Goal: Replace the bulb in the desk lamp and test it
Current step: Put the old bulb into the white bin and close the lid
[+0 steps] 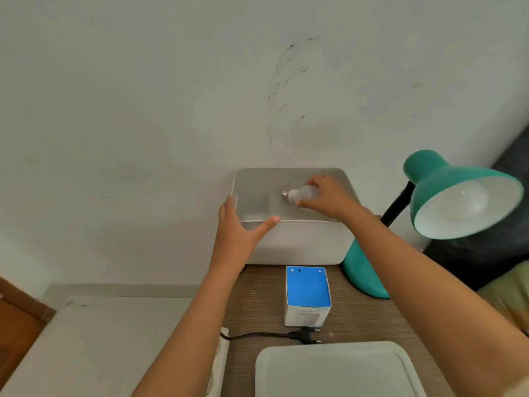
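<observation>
Bracing hand: your left hand [240,224] rests spread wide against the near left corner of the white bin [300,242], thumb along the front rim; it holds nothing, it only steadies the bin
Bulb position: the bulb [302,194] lies on its side over the bin's open interior, screw base pointing left; whether it touches the bin floor cannot be told
Gripping hand: your right hand [329,199] is closed round the globe end of the bulb, fingertips on the dome, the base left free
Bulb handling: judge it light, rigid and smooth; the dome is likely slippery and breakable, so hold the globe with an even, moderate grip; keep fingers off the metal thread
Bin edges: the rim is raised on all sides and the back wall stands against the room wall; lift the bulb straight up clear of the rim before moving sideways
Bulb carton: the blue-topped carton [307,296] stands on the table [257,299] just in front of the bin, well below your right forearm; it could tip if the arm drops
Plug: the black plug [305,336] lies loose on the table near the carton, so the lamp is probably unpowered
Tray: a pale tray [337,371] fills the near table edge
Lamp: the green lamp [458,196] stands at the right, shade mouth facing you and apparently empty; room between bin and shade is open but narrow, beside the black neck
</observation>
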A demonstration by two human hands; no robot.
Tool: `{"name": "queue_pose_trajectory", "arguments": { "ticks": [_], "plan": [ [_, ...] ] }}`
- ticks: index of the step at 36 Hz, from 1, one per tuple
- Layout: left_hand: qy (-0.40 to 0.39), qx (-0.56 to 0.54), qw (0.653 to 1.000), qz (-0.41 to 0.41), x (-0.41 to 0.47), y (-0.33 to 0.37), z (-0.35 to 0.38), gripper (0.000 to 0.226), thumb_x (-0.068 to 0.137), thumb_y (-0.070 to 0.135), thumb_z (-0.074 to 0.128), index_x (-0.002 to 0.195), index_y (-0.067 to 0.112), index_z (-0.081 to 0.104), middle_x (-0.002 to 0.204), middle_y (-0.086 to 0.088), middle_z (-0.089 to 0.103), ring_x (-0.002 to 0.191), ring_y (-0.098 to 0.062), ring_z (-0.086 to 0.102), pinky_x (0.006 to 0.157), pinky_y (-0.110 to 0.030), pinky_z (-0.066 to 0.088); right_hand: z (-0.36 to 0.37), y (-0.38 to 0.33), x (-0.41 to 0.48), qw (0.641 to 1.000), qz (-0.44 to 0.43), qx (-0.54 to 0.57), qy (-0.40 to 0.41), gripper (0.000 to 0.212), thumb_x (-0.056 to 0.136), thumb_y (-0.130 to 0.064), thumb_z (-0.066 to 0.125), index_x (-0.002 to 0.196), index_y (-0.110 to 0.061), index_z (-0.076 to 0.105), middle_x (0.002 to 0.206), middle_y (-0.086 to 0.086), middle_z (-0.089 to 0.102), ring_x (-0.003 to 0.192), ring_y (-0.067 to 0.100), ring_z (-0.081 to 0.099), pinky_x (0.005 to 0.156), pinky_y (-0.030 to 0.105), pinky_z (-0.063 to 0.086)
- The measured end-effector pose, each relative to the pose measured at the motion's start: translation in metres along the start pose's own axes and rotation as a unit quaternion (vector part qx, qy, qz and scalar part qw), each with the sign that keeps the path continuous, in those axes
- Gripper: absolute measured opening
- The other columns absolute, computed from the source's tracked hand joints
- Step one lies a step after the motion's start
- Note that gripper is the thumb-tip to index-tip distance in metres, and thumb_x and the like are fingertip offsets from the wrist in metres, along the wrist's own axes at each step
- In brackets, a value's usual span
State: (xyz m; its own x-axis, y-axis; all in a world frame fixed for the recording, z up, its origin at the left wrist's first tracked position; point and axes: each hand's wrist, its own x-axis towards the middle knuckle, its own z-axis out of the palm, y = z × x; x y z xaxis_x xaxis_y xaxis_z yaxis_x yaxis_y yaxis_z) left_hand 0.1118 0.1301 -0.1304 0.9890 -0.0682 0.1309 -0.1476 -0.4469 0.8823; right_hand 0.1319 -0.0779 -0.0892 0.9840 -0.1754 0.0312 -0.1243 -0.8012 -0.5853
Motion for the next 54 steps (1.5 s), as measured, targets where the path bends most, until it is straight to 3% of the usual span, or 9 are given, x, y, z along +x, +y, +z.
{"name": "queue_pose_trajectory", "arguments": {
  "ticks": [9,19,25,31,39,42,46,50,54],
  "plan": [
    [-0.011,0.003,1.0,-0.004,0.002,-0.004,0.0,0.119,0.059,0.072,0.069,0.15,0.021,0.012,0.154,0.002,0.019,0.14,-0.017,0.027,0.113,-0.038,0.03,0.007,0.005,0.027,0.999,-0.001,-0.015,0.048,0.062,0.073,-0.016,0.074,0.128,-0.005,0.047,0.132,0.017,0.043,0.118,0.03,0.047,0.094,0.03,0.038],
    [-0.012,0.009,1.0,-0.006,0.001,-0.004,0.0,0.125,0.051,0.081,0.061,0.149,0.023,0.011,0.155,0.004,0.018,0.141,-0.017,0.025,0.113,-0.041,0.03,0.01,0.007,0.029,0.996,0.007,-0.002,0.09,0.052,0.073,-0.011,0.072,0.121,-0.004,0.051,0.125,0.019,0.044,0.11,0.032,0.051,0.086,0.03,0.04],
    [-0.022,0.011,1.0,-0.015,0.0,-0.001,-0.003,0.12,0.057,0.076,0.066,0.149,0.025,0.009,0.156,0.006,0.015,0.142,-0.017,0.023,0.113,-0.042,0.03,0.006,0.001,0.027,0.997,0.005,-0.002,0.074,0.053,0.074,-0.012,0.072,0.122,-0.003,0.05,0.125,0.019,0.046,0.112,0.03,0.05,0.087,0.03,0.039],
    [-0.038,0.026,0.999,-0.012,-0.002,0.006,-0.015,0.111,0.07,0.059,0.07,0.15,0.013,0.008,0.157,-0.004,0.014,0.144,-0.018,0.018,0.114,-0.032,0.02,-0.007,-0.004,0.0,0.996,0.014,-0.011,0.089,0.05,0.078,-0.018,0.068,0.123,-0.004,0.051,0.123,0.018,0.05,0.114,0.031,0.049,0.086,0.03,0.04],
    [-0.001,0.079,0.995,0.06,-0.049,0.028,-0.043,0.065,0.088,0.044,0.059,0.135,0.006,0.036,0.139,-0.009,0.038,0.13,-0.021,0.035,0.092,-0.021,0.025,-0.027,-0.019,-0.103,0.991,0.007,0.033,0.126,0.045,0.086,-0.018,0.058,0.127,-0.002,0.048,0.126,0.018,0.051,0.116,0.029,0.05,0.087,0.026,0.035],
    [-0.006,0.096,0.992,0.086,-0.085,0.026,-0.046,0.051,0.091,0.044,0.053,0.128,0.009,0.043,0.13,-0.008,0.045,0.124,-0.023,0.042,0.091,-0.025,0.032,-0.021,-0.012,-0.164,0.99,0.009,0.04,0.134,0.045,0.087,-0.02,0.058,0.128,-0.003,0.048,0.128,0.015,0.053,0.12,0.027,0.049,0.095,0.028,0.036],
    [-0.057,0.092,0.992,0.064,-0.149,0.011,-0.039,0.053,0.095,0.038,0.049,0.138,0.009,0.038,0.142,-0.008,0.04,0.131,-0.021,0.037,0.096,-0.022,0.029,0.001,0.02,-0.241,0.987,0.075,0.057,0.128,0.045,0.088,-0.021,0.059,0.128,-0.002,0.049,0.13,0.016,0.055,0.121,0.027,0.049,0.099,0.032,0.036],
    [-0.142,0.121,0.982,0.01,-0.209,-0.021,-0.027,0.065,0.093,0.047,0.047,0.146,0.014,0.026,0.153,-0.005,0.028,0.141,-0.02,0.026,0.111,-0.033,0.024,0.03,0.059,-0.304,0.984,0.152,0.037,0.085,0.049,0.091,-0.028,0.055,0.131,-0.002,0.045,0.135,0.017,0.051,0.126,0.03,0.046,0.102,0.035,0.036],
    [-0.173,0.147,0.974,-0.012,-0.255,-0.051,-0.015,0.064,0.088,0.054,0.049,0.14,0.02,0.032,0.142,-0.004,0.04,0.13,-0.021,0.04,0.105,-0.037,0.037,0.052,0.092,-0.347,0.976,0.207,0.012,0.062,0.058,0.09,-0.039,0.051,0.135,-0.005,0.037,0.137,0.017,0.046,0.125,0.032,0.045,0.101,0.039,0.038]
  ]
}}
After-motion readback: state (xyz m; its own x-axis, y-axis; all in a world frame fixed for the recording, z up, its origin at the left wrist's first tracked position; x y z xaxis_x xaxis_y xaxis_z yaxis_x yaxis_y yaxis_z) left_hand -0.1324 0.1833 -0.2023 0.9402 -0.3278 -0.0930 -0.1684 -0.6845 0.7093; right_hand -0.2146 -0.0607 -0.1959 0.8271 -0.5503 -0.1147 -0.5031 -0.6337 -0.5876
